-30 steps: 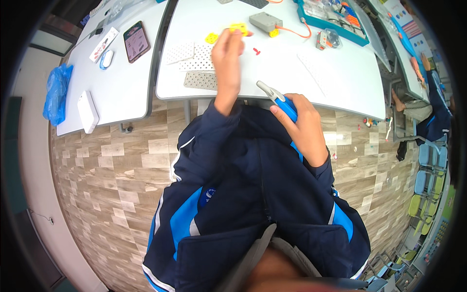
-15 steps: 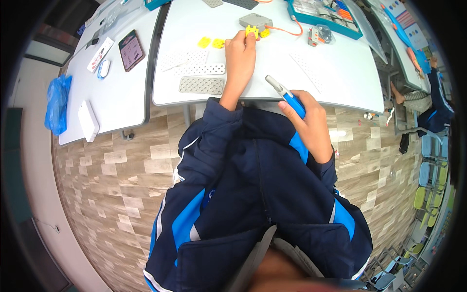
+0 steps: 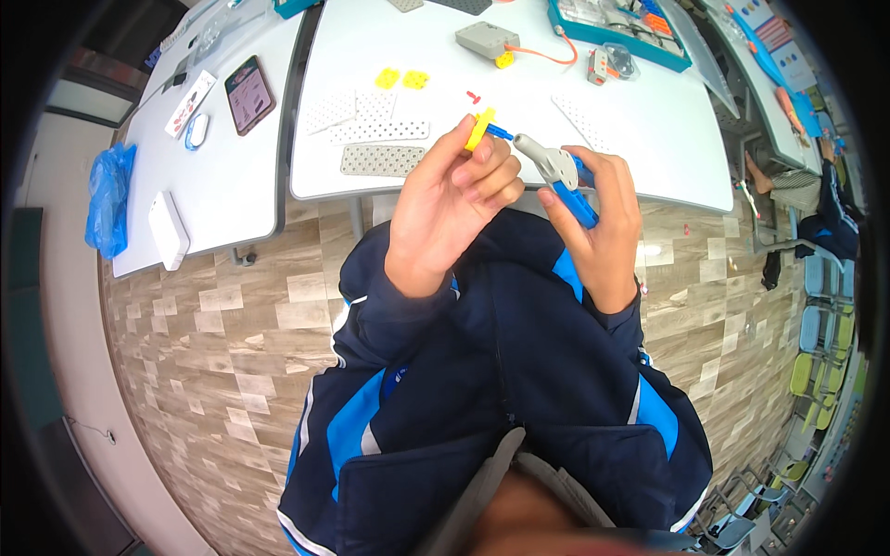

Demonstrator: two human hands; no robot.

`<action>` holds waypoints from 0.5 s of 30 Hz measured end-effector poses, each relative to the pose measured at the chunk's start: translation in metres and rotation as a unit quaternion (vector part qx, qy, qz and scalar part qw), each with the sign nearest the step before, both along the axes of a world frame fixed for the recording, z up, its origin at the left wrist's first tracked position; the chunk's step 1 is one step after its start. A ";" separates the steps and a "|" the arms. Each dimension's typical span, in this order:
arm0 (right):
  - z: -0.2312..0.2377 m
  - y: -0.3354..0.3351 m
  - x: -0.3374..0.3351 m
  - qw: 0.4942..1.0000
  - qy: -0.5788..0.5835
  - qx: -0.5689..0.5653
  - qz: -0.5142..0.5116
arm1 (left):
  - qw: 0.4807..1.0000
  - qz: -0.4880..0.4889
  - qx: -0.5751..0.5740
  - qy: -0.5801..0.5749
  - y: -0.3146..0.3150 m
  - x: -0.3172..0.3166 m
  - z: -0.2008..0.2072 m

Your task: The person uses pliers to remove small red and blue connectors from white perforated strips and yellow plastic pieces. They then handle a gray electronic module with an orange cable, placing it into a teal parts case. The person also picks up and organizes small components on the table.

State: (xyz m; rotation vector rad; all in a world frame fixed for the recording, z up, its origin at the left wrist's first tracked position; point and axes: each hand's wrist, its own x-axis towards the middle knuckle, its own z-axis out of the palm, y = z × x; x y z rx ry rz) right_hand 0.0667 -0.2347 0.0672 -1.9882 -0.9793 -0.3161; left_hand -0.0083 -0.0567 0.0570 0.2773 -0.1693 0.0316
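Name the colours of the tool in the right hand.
The tool is grey with blue handles, seen in the head view.

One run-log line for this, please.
left hand: holding yellow connector | right hand: gripping blue-and-grey plier-like tool | blue pin: between connector and tool tip, tip contact unclear

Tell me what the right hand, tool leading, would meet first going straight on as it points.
Likely the blue peg jutting from the yellow piece in the left hand; depth there is hard to judge.
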 end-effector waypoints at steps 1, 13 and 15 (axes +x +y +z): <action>0.001 0.000 0.000 1.000 -0.012 -0.002 -0.001 | 1.000 0.007 0.000 -0.002 -0.001 -0.001 0.000; 0.004 -0.005 -0.007 0.998 -0.004 -0.063 0.028 | 0.984 0.074 0.136 0.090 0.001 -0.015 0.004; 0.004 -0.006 -0.011 0.996 0.022 -0.047 0.070 | 0.990 0.058 0.105 0.076 0.007 -0.019 0.005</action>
